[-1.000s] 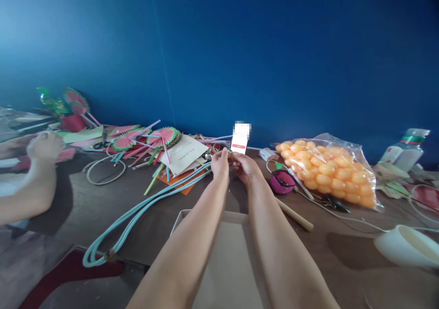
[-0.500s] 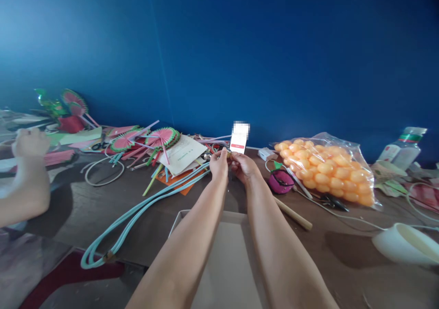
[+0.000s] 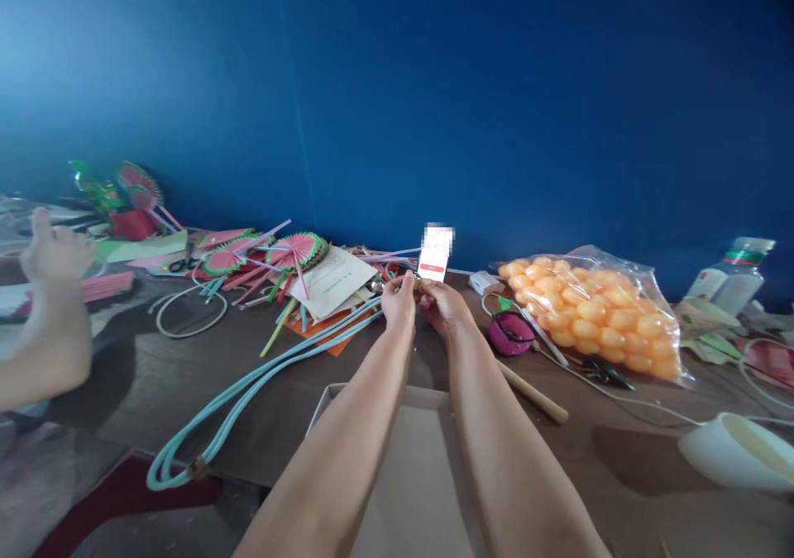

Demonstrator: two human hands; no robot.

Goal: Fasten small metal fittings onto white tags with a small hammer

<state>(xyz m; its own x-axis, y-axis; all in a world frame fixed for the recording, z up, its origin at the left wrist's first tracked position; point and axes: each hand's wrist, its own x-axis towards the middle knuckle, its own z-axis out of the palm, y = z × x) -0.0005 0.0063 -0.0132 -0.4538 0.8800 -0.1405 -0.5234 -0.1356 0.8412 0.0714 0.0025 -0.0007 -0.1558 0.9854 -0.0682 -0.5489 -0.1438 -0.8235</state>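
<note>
We see left hand (image 3: 399,300) and right hand (image 3: 442,306) meeting, fingertips pinched on one tiny piece (image 3: 416,283) (too small to identify), raised off the table (image 3: 595,492), likely for finer control.

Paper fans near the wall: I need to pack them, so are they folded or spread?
Spread: the pink-and-green paper fans lie with pleats fanned wide on the table, sticks poking out.

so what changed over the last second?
The co-worker's hand at the left edge drifted left and opened from a fist, one finger now raised. The left hand and right hand stay together, pinching a small item between the fingertips. The blue tubing, paper fans and bag of orange balls lie as before.
</note>
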